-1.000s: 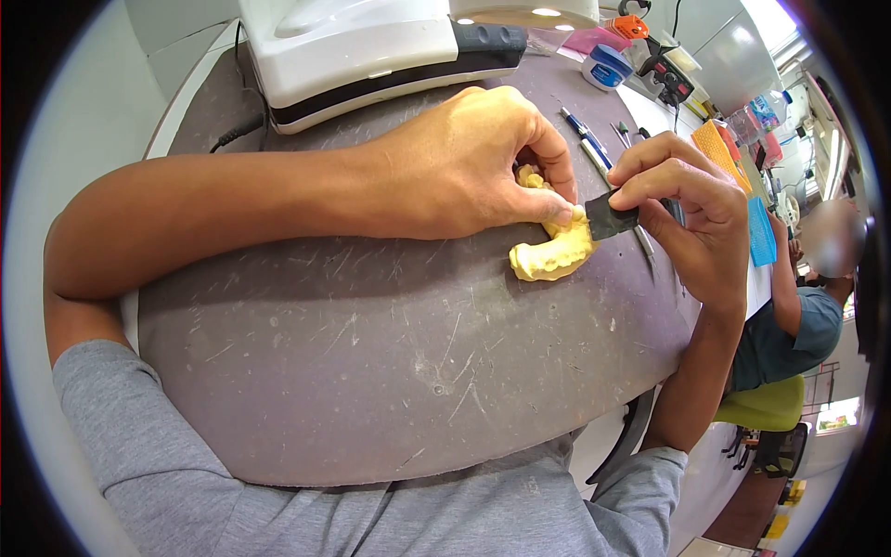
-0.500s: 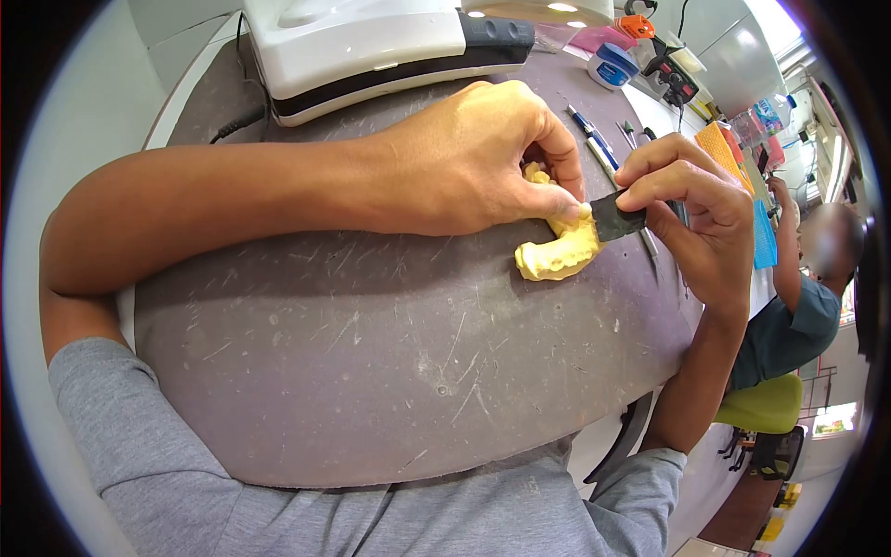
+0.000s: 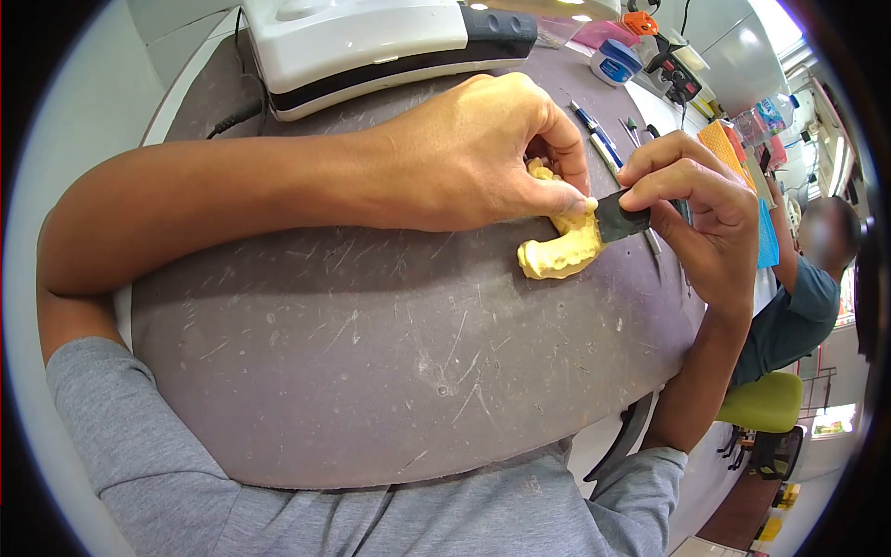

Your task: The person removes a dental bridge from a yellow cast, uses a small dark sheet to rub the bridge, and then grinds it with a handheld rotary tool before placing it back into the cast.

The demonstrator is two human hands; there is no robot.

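A yellow dental cast (image 3: 560,252) lies on the scratched grey mat (image 3: 390,343). My left hand (image 3: 473,153) presses it down, thumb and fingers closed over its upper part. My right hand (image 3: 701,209) pinches a small black strip (image 3: 617,219) between thumb and forefinger, and the strip's edge touches the cast's right side.
A white machine (image 3: 362,42) with a black cable stands at the back of the mat. Pens and small tools (image 3: 603,144) lie to the right of the cast, with a blue jar (image 3: 615,61) behind. Another person (image 3: 798,306) sits at the far right by a green chair (image 3: 766,404).
Both hands and the cast have shifted slightly right in view. The grips are unchanged.
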